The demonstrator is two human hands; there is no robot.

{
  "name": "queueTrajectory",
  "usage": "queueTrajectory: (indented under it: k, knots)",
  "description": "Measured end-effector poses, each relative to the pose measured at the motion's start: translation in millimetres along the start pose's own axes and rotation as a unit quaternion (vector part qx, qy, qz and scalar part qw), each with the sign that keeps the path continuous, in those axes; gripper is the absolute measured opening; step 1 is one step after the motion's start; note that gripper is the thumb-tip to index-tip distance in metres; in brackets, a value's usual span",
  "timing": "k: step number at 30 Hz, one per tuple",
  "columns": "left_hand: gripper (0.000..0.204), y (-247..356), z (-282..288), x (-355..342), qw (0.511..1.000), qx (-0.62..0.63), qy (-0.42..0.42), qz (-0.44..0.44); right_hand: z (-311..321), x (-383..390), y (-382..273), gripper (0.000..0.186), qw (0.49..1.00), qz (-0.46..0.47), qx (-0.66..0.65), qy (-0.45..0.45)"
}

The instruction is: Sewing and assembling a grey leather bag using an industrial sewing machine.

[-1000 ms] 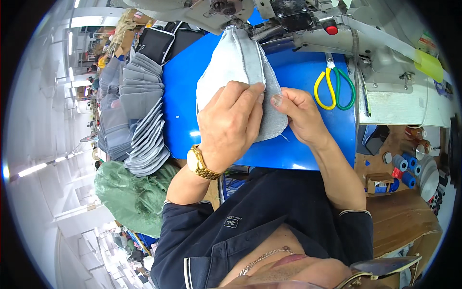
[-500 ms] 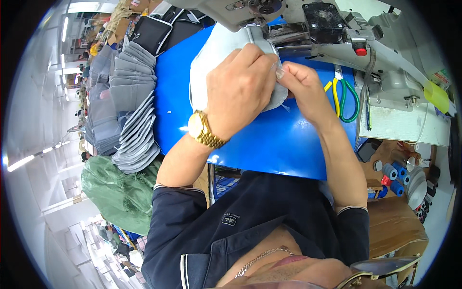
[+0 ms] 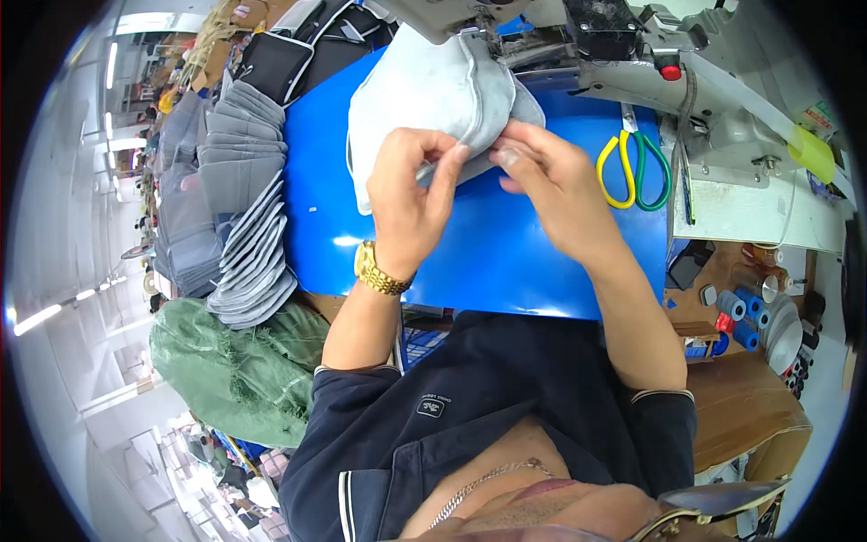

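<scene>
A light grey fabric piece with a curved seam lies partly under the sewing machine head. My left hand, with a gold watch at the wrist, pinches the fabric's near edge between thumb and fingertips. Close beside it, my right hand has its thumb and fingers drawn together at the right part of that same edge. Its fingertips overlap the cloth, and whatever lies between them is too small to make out.
Scissors with yellow and green handles lie right of my right hand on the blue work surface. Stacked grey fabric pieces stand at the left, above a green sack. Thread spools sit at the right.
My left hand has drawn back toward me and left, uncovering more of the fabric. The fabric has shifted, its seam now facing up. My right hand has moved slightly left and nearer.
</scene>
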State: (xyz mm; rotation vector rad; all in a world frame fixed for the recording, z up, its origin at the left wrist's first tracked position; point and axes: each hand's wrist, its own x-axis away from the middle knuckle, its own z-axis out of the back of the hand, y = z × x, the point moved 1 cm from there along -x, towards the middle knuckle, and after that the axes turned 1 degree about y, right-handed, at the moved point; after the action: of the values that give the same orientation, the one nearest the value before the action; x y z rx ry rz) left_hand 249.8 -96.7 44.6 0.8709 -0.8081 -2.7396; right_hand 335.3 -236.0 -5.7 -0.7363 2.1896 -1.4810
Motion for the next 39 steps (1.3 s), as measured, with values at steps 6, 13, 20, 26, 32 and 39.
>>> queueTrajectory:
  k: [6, 13, 20, 26, 32, 39]
  knots:
    - [0.046, 11, -3, -2, 0.969, -0.153, 0.007, -0.193, -8, -12, 27, 0.02, 0.982, 0.009, -0.18, -0.053]
    - [0.05, -4, -3, -22, 0.93, -0.227, -0.045, -0.286, 6, 7, -12, 0.021, 0.991, -0.009, -0.13, 0.009]
    - [0.047, -4, -3, -29, 0.881, -0.292, -0.005, -0.372, 8, 7, -10, 0.028, 0.997, -0.067, 0.019, 0.041]
    - [0.04, 21, 15, -38, 0.844, -0.361, -0.072, -0.389, 2, -8, 12, 0.038, 0.988, -0.021, 0.142, 0.064]
    - [0.029, 30, 12, -37, 0.832, -0.382, -0.182, -0.359, -5, -4, 27, 0.038, 0.99, 0.023, 0.13, 0.055]
    - [0.033, 26, -6, -26, 0.912, -0.274, -0.111, -0.284, -14, -5, 38, 0.036, 0.997, 0.023, 0.07, 0.034]
